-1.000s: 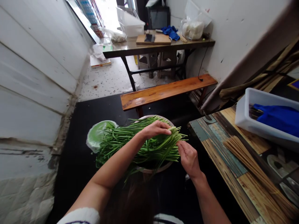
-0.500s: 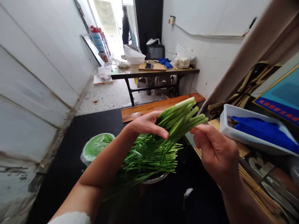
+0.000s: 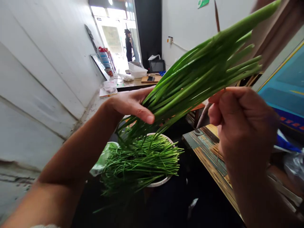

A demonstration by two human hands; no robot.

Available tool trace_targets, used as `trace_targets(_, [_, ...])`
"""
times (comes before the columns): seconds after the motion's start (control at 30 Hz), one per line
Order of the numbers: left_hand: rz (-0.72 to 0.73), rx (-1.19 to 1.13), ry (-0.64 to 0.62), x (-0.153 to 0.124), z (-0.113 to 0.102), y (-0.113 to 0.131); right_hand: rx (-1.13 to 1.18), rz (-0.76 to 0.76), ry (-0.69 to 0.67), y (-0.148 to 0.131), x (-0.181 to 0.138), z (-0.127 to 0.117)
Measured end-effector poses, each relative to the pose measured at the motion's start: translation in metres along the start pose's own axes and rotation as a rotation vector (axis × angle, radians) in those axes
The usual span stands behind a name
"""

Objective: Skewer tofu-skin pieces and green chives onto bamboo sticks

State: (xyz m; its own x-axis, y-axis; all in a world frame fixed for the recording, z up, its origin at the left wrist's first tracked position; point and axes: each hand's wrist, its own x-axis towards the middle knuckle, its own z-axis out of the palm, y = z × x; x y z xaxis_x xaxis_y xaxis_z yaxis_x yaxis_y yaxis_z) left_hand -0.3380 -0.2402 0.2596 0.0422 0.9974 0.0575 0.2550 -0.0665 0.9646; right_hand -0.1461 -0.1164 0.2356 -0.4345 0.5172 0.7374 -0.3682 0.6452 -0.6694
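Note:
My left hand (image 3: 134, 104) is closed round the leafy part of a bunch of garlic chives (image 3: 201, 72), its thumb laid across the front. The cut stalk ends point up and to the right. A thin wooden skewer (image 3: 217, 15) sticks up above the bunch with its pointed tip. Below the stalks, my right hand (image 3: 244, 123) pinches the skewer's lower part between thumb and forefinger; the stalks hide its middle. Under both hands, a heap of garlic chives (image 3: 147, 158) fills a round pale bowl (image 3: 162, 182) and hangs over its rim.
A green bowl in clear plastic (image 3: 102, 161) stands left of the heap. To the right, a plank-patterned surface (image 3: 211, 164) bears loose skewers (image 3: 216, 150). A table with a white tub (image 3: 137, 70) is farther back, and a person (image 3: 128, 46) stands near the bright doorway.
Both hands have risen with the chives, which now look larger and nearer. The skewer's tip now shows above the bunch. The view has shifted, and the heap in the bowl is more exposed.

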Motion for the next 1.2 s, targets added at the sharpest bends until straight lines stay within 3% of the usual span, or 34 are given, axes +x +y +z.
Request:
trace_targets(0.1, [-0.26,-0.077,-0.188,-0.016,0.006,-0.018,0.159,0.121,-0.012,0.017,-0.021,0.009])
trace_targets(0.17, [-0.399,-0.114,-0.286,-0.03,0.012,-0.052,0.206,0.263,-0.089,0.041,-0.051,0.017])
trace_targets(0.37, [-0.712,-0.23,-0.064,-0.078,0.047,-0.208,0.22,0.75,-0.234,0.156,-0.19,0.051])
trace_targets(0.43, [-0.731,-0.183,-0.002,-0.086,0.061,-0.247,0.196,0.862,-0.246,0.188,-0.231,0.059])
trace_targets(0.5, [-0.738,-0.105,0.019,-0.089,0.072,-0.271,0.17,0.921,-0.246,0.208,-0.262,0.06])
trace_targets(0.6, [-0.76,0.084,-0.037,-0.088,0.082,-0.286,0.148,0.992,-0.264,0.214,-0.294,0.047])
trace_targets(0.7, [-0.741,0.275,-0.056,-0.083,0.097,-0.3,0.124,1.01,-0.338,0.204,-0.315,0.023])
trace_targets(0.87, [-0.703,0.64,0.041,-0.065,0.143,-0.341,-0.056,0.837,-0.591,0.184,-0.335,-0.006])
trace_targets(0.97, [-0.747,0.878,0.022,-0.056,0.166,-0.359,-0.142,0.803,-0.626,0.179,-0.341,-0.008])
trace_targets(1.2, [-0.711,0.936,0.02,-0.061,0.171,-0.38,-0.239,0.749,-0.593,0.185,-0.335,-0.007])
